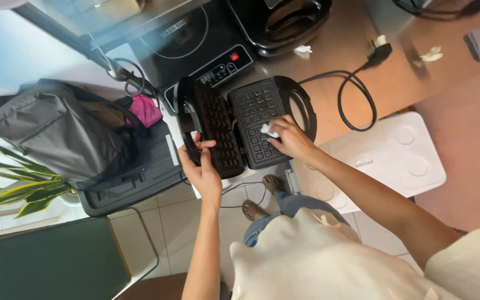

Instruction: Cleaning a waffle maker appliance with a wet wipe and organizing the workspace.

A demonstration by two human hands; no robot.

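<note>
Two hands are on the waffle maker point(245, 125), which lies opened flat at the near edge of the steel counter point(356, 50), just in front of the black induction hob point(195, 41), its cord point(356, 97) looping off to the right toward the plug point(379, 53). My left hand point(202, 166) grips the lower edge of the swung-back lid point(209, 130), fingers curled around the rim with the thumb lying across the top; my right hand point(290, 139) presses a small white wad of tissue point(269, 130) onto the gridded base plate point(259, 122), fingertips bunched together and pinching it. I judge the appliance to be fairly heavy and stiff, a hard plastic shell around metal plates, so it should sit firm under my rubbing, but the hinged lid is the loose part (that is why I steady it at the rim, where the shell gives a smooth, rounded hold). The plates look ridged and probably slick with a non-stick coat, so the tissue, soft and easily torn, will likely snag on the grid corners. To lift the whole thing I would take it by the outer shell on both sides, never by the cord. A grey bag point(56, 130) sits below to my left, and a white box point(384, 155) stands beside my right forearm.
</note>
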